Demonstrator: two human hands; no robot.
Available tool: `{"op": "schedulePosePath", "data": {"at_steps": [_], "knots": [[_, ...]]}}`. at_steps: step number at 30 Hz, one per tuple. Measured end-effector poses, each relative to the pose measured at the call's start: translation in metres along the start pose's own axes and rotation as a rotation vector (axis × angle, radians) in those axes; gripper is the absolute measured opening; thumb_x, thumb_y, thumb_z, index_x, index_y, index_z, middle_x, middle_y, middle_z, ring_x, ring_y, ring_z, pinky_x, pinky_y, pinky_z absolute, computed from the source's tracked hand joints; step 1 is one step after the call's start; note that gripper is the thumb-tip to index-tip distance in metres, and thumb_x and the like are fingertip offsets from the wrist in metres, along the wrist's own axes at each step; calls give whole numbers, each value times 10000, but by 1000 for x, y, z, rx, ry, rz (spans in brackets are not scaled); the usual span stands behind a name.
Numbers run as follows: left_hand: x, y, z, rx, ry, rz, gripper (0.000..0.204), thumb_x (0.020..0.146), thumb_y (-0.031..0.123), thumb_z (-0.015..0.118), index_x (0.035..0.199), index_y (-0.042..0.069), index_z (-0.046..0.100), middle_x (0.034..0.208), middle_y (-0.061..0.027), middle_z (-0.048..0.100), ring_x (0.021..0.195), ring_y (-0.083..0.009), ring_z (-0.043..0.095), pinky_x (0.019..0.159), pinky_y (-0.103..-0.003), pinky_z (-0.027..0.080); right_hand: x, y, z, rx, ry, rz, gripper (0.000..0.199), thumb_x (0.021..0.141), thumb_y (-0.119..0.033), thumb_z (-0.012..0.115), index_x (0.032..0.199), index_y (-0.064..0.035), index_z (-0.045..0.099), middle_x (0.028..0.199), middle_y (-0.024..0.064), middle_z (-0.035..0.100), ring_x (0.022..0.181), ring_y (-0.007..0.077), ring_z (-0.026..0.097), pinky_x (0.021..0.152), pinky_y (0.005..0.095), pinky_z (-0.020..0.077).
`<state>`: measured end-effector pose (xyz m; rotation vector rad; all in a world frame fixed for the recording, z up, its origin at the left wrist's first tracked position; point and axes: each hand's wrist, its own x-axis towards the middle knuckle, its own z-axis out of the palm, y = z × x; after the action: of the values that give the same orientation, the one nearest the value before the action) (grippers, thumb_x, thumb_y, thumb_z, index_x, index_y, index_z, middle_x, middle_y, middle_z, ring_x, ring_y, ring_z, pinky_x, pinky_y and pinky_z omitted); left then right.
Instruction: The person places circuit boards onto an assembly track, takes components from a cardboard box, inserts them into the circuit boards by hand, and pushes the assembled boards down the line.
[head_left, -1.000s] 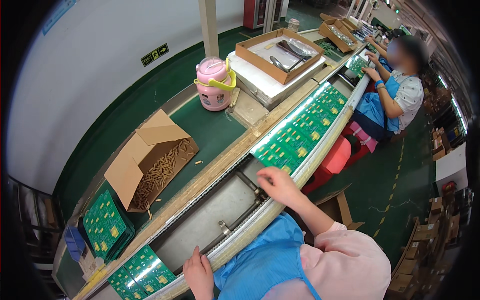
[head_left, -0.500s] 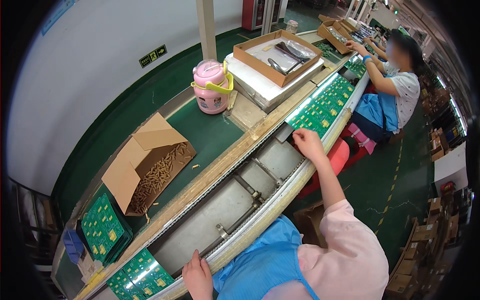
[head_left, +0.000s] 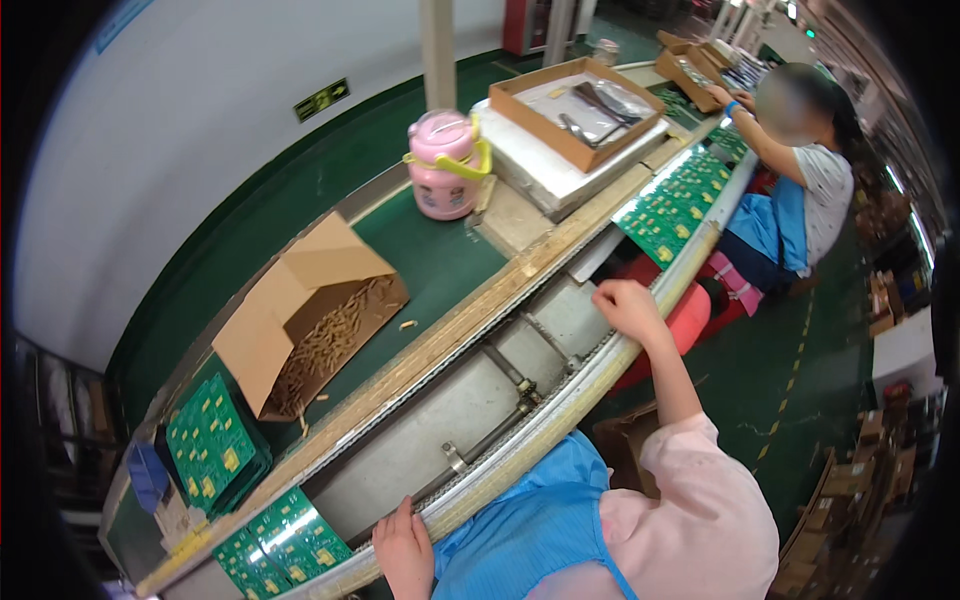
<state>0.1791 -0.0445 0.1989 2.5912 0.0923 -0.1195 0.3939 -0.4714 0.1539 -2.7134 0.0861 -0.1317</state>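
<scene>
My right hand (head_left: 627, 307) rests on the pale front rail (head_left: 560, 410) of the conveyor line, fingers loosely curled, holding nothing. A long green circuit board panel (head_left: 675, 200) lies on the rails just beyond it, not touching my hand. My left hand (head_left: 402, 547) lies flat on the same rail near the lower edge, holding nothing. Another green circuit board panel (head_left: 285, 545) sits on the rails just left of that hand. Between my hands the grey metal trough (head_left: 440, 410) of the line is bare.
An open cardboard box of tan parts (head_left: 310, 330), a pink lidded jug (head_left: 445, 165) and a tray box on white foam (head_left: 575, 110) stand on the green bench. A stack of green boards (head_left: 212, 445) lies at the left. Another person (head_left: 790, 190) sits farther along the line.
My right hand slid the long green panel away along the rails toward the other person, then stopped; the panel now lies beyond it. My left hand stayed on the rail.
</scene>
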Motion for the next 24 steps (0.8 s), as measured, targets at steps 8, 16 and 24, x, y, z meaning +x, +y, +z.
{"op": "schedulePosePath", "data": {"at_steps": [8, 16, 24], "knots": [[0, -33, -21, -53, 411, 32, 162, 857, 13, 623, 1011, 17, 673, 1034, -163, 676, 1080, -394, 601, 955, -473, 442, -89, -124, 18, 54, -281, -491, 322, 876, -289, 620, 667, -49, 673, 684, 153, 653, 678, 346, 628, 784, 477, 460], [5, -76, -6, 332, 448, -550, 560, 896, 318, 656, 1334, -3, 520, 1433, -302, 424, 1332, -520, 363, 1061, -571, 350, -92, -163, 35, 165, -394, -384, 193, 888, -185, 613, 909, -16, 705, 860, 156, 691, 801, 372, 650, 733, 441, 513], [-1, -16, -34, -418, 92, -60, 421, 882, 160, 672, 1268, 14, 586, 1320, -231, 567, 1255, -445, 500, 1062, -489, 399, -91, -155, 39, 255, -380, -240, 461, 938, -200, 580, 1357, -19, 510, 1223, 211, 615, 1054, 350, 631, 877, 400, 501]]}}
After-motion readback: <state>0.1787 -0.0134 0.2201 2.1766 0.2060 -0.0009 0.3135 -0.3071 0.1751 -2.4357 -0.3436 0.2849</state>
